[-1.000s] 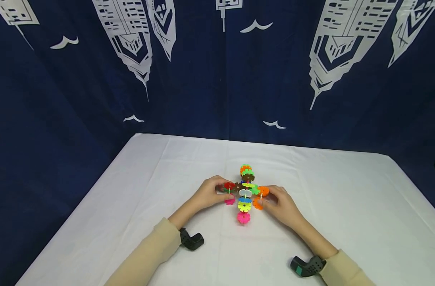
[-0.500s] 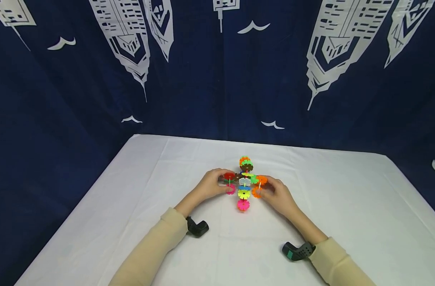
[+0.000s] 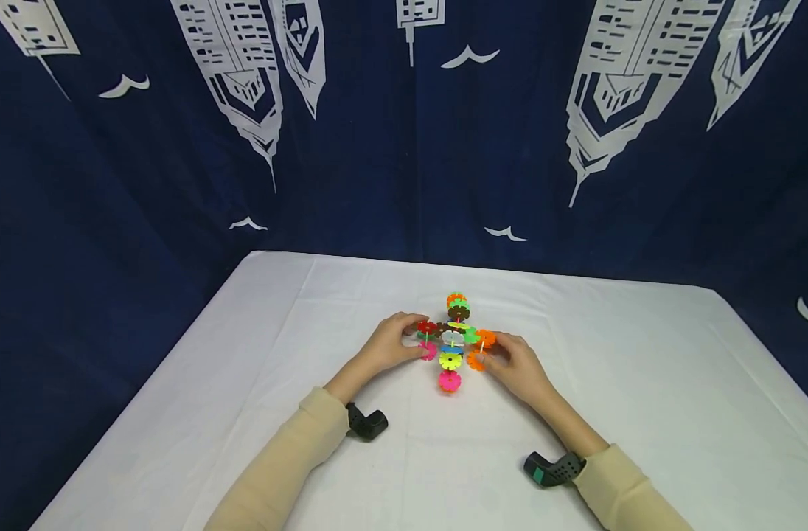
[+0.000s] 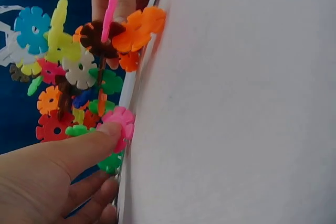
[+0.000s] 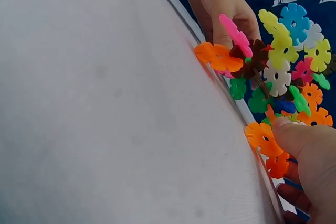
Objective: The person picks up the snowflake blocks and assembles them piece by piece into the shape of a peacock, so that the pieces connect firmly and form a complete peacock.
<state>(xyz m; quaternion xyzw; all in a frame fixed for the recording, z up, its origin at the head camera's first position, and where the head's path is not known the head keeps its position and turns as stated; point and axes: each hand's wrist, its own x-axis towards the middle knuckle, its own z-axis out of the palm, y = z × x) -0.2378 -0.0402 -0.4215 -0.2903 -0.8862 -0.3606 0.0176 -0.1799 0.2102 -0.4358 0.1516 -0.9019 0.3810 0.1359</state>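
Note:
A toy built of interlocking notched plastic discs (image 3: pixel 451 361), in many colours, stands on the white table. On its left side my left hand (image 3: pixel 385 346) holds the outer discs. The left wrist view shows the thumb on a pink disc (image 4: pixel 125 121), fingers lying behind and below it. My right hand (image 3: pixel 525 370) pinches the orange discs on the toy's right side. In the right wrist view the thumb presses beside an orange disc (image 5: pixel 258 134), and the fingers are partly hidden. White, yellow and blue discs (image 5: pixel 295 23) rise in the toy's middle.
A white cloth covers the table (image 3: pixel 643 383). Behind it hangs a dark blue curtain (image 3: pixel 377 169) with white buildings and birds. Black camera mounts (image 3: pixel 555 468) sit at both wrists, near beige sleeves (image 3: pixel 278 464).
Both hands and the disc toy have slid away from the person, toward the back of the table. Over the last half second they stay almost still, with the same grip.

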